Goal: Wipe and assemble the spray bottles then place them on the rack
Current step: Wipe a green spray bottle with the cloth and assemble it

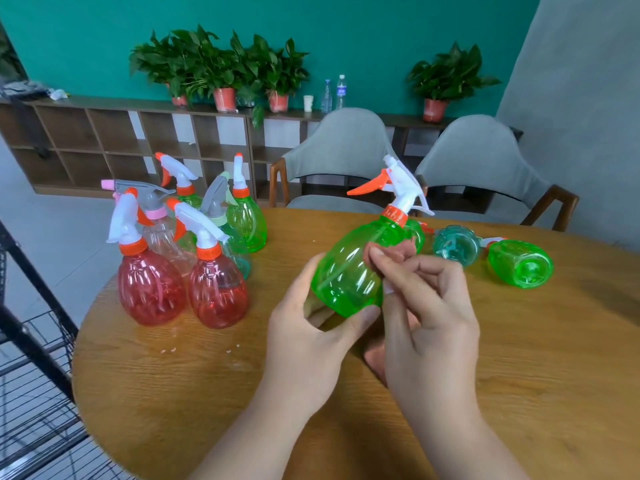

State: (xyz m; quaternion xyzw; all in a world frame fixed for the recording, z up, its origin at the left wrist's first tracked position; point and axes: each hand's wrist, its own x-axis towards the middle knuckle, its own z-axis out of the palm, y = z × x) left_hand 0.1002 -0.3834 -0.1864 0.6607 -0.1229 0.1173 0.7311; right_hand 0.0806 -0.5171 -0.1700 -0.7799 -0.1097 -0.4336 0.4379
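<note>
The L hand [304, 344] grips the base of a green spray bottle [346, 271], thumb and fingers curled round it, and holds it tilted above the round wooden table [207, 393], w/ its white-and-orange trigger head [398, 185] on top, pointing away. The R hand [429, 306] pinches a pinkish cloth [398, 249] btw thumb and fingers and presses it on the side of this bottle. Other assembled bottles [149, 292] stand upright in a group at the table's left part, a teal bottle [457, 245] and a second green bottle [519, 263] lie on their sides at the right, and a black wire rack [31, 375] is beside the table, at the left edge.

Bright, even light; edges bowed.
</note>
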